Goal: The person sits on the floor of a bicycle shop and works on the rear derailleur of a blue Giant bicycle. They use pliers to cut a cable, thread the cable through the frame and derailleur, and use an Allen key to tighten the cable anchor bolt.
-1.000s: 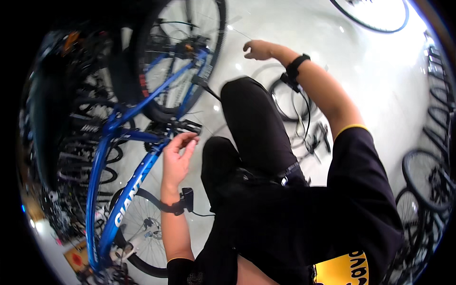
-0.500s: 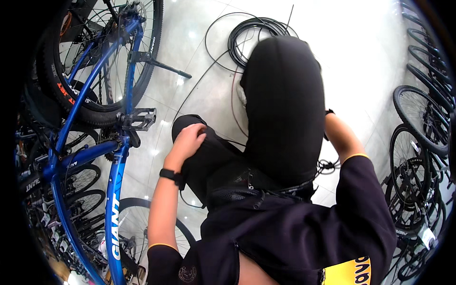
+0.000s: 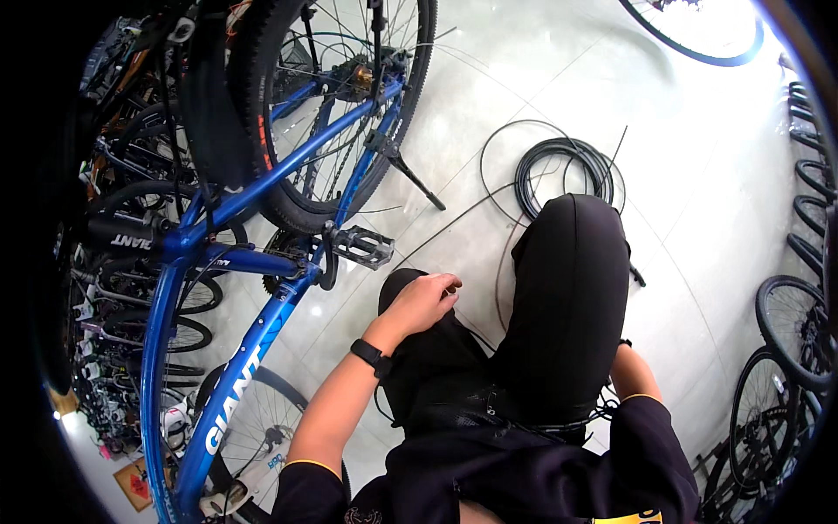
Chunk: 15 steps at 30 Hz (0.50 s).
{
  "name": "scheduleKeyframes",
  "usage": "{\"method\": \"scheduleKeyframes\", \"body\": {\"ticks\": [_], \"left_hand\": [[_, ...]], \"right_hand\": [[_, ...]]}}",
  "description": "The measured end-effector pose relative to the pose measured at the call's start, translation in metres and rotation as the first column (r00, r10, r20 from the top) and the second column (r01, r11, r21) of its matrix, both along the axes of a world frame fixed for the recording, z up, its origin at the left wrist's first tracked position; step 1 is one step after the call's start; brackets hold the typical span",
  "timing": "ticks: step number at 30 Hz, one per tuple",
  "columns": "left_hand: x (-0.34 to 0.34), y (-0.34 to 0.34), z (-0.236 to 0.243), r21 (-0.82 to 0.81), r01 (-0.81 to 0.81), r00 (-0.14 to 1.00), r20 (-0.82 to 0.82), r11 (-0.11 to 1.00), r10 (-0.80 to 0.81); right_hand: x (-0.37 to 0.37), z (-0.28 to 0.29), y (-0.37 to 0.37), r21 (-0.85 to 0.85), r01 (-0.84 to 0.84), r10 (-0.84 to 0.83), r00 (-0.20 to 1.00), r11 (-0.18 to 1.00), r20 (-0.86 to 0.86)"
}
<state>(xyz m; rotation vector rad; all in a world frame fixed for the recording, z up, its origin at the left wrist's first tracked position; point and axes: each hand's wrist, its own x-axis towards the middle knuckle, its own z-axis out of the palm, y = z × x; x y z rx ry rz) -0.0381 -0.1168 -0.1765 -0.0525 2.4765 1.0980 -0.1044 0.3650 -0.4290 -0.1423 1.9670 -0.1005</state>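
Note:
My left hand (image 3: pixel 434 297) rests on my black-clad left knee, fingers loosely curled and apart, holding nothing I can see. My right hand is hidden beside my right thigh (image 3: pixel 559 306); only the forearm (image 3: pixel 635 371) shows. Left of me a blue bicycle (image 3: pixel 236 384) fills the view, with its thick-tyred wheel (image 3: pixel 415 87) at the top, a black pedal (image 3: pixel 362 247) near my left knee and a kickstand (image 3: pixel 415 179) sticking out over the floor. A loop of black cable (image 3: pixel 541 162) lies on the tiles beyond my right knee.
Rows of bicycles (image 3: pixel 157 323) line the left side, and more wheels (image 3: pixel 790 323) line the right. A loose wheel (image 3: pixel 698 61) is at the top right. A framed picture (image 3: pixel 131 480) is at the lower left, on pale tiled floor (image 3: pixel 690 218).
A second ago my right arm stretched out over the floor; it has since dropped beside my right thigh. My left hand moved from near the pedal onto my left knee.

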Motion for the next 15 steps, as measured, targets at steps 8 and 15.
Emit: {"method": "scheduleKeyframes", "body": {"ticks": [8, 15], "left_hand": [[-0.067, -0.005, 0.016, 0.576, -0.365, 0.845, -0.125, 0.731, 0.520], [-0.165, -0.007, 0.032, 0.897, -0.417, 0.558, 0.127, 0.145, 0.820]], "right_hand": [[-0.092, 0.101, -0.038, -0.260, 0.431, -0.435, 0.899, 0.864, 0.045], [-0.291, 0.206, -0.146, -0.873, 0.066, -0.402, 0.903, 0.484, -0.155]]}}
